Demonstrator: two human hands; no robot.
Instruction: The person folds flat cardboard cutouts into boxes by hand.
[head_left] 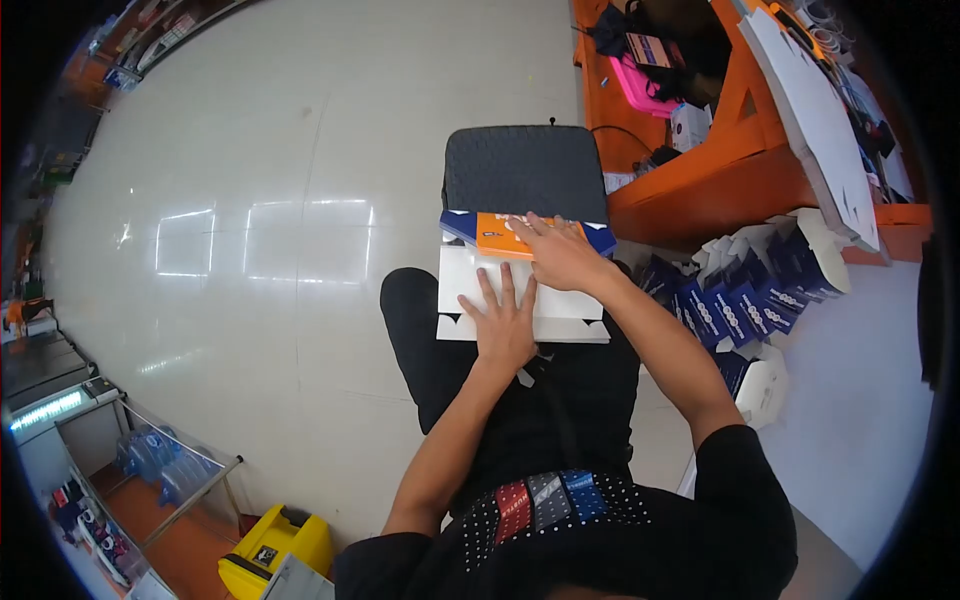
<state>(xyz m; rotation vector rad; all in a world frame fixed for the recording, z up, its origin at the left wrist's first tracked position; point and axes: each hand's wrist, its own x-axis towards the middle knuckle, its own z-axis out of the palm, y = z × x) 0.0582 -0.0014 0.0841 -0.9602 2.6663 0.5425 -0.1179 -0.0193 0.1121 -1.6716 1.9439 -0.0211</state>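
A flat cardboard sheet (460, 290), white on its near part, lies across the lap and the near edge of a dark textured stool or case (520, 165). Its far part shows a folded orange and blue printed panel (495, 236). My left hand (502, 325) lies on the white surface with its fingers spread. Against the orange panel, my right hand (560, 250) rests with its fingers stretched out, pressing on it from above. Nothing is gripped in either hand.
Several blue and white folded boxes (740, 300) are piled at the right beside an orange desk (700, 185). A pink container (640, 88) sits inside the desk. At the lower left are a yellow case (275, 555) and water bottles (165, 465) on a rack.
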